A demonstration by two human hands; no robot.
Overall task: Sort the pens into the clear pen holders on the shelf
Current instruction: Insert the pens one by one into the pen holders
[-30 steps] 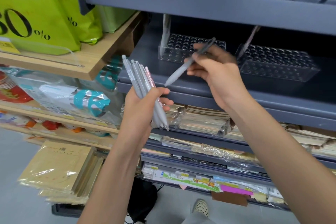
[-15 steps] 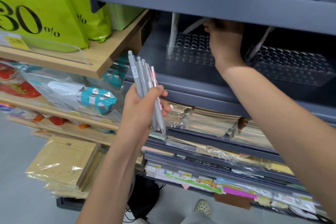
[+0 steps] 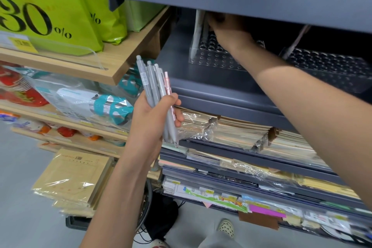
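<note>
Left hand (image 3: pixel 153 115) gripping pens (image 3: pixel 155 86) near-upright, clickers up, right hand (image 3: pixel 227 30) over pen holder (image 3: pixel 213 58), grasp unclear

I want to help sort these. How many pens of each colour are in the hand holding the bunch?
Grey pens: 4 (they overlap, so this is my best count)
Pink pens: 1
Total in the left hand: 5
</note>
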